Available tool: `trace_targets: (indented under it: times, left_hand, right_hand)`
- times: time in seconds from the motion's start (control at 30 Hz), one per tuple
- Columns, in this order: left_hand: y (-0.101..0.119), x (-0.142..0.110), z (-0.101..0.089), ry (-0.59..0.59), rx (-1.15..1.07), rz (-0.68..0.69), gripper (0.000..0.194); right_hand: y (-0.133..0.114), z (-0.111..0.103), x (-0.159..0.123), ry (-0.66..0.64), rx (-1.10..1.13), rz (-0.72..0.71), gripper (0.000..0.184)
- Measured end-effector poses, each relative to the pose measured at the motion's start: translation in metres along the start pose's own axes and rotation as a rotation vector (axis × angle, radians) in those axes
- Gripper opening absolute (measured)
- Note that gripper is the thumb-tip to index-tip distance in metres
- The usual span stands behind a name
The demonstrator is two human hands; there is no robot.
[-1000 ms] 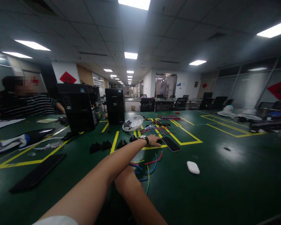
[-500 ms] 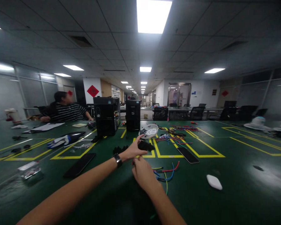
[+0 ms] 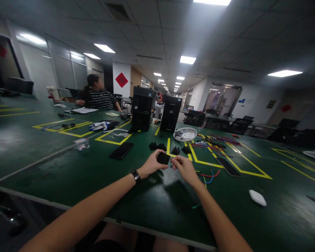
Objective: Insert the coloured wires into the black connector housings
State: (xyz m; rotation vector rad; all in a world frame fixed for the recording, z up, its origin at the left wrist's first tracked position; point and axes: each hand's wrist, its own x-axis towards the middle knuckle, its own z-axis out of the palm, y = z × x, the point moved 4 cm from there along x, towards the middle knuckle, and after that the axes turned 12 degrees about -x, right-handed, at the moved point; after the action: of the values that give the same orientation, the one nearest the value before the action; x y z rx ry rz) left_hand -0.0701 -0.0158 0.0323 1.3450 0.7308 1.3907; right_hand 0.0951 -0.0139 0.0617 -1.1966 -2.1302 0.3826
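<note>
My left hand point(image 3: 152, 163), with a watch point(image 3: 135, 176) on its wrist, grips a small black rectangular block point(image 3: 163, 158) between thumb and fingers, above the table. Close to the block's right side, my right hand point(image 3: 183, 167) is closed in a pinch. A tiny dark and reddish bit shows at its fingertips, too small to name. Several black toothed pieces point(image 3: 175, 150) lie just beyond the hands. Beside my right hand, short red, blue and yellow-green wires point(image 3: 210, 176) rest on the green table point(image 3: 94, 185).
Two black computer towers point(image 3: 142, 109) stand at the back, near a white basket point(image 3: 185, 134). More wires point(image 3: 220, 141) and a black phone-like slab point(image 3: 228, 166) lie right, with a white case point(image 3: 257, 197) nearer. Another dark slab point(image 3: 121, 150) lies left. A person point(image 3: 99, 99) sits across the table.
The view has turned left and tilted, bringing the table's near edge in. My right hand has come up beside my left, and the black block now shows plainly in the left fingers.
</note>
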Motion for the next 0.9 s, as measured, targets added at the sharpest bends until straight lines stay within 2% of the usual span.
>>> trace_targets:
  times: [0.1, 0.3, 0.6, 0.9]
  left_hand:
    - [0.0, 0.0, 0.0, -0.031, 0.086, 0.019, 0.06]
    - [-0.007, -0.004, 0.0, -0.113, 0.127, -0.078, 0.058]
    - [-0.01, -0.003, 0.0, -0.077, 0.09, -0.067, 0.055]
    - [-0.008, -0.007, 0.006, -0.132, 0.061, -0.052, 0.051]
  right_hand:
    - [0.0, 0.004, -0.001, -0.034, -0.034, -0.004, 0.026]
    - [0.001, 0.014, -0.004, -0.095, -0.052, -0.017, 0.019]
    - [-0.006, 0.008, -0.005, -0.008, -0.105, 0.004, 0.018]
    - [-0.004, 0.012, -0.005, -0.016, -0.157, -0.023, 0.017]
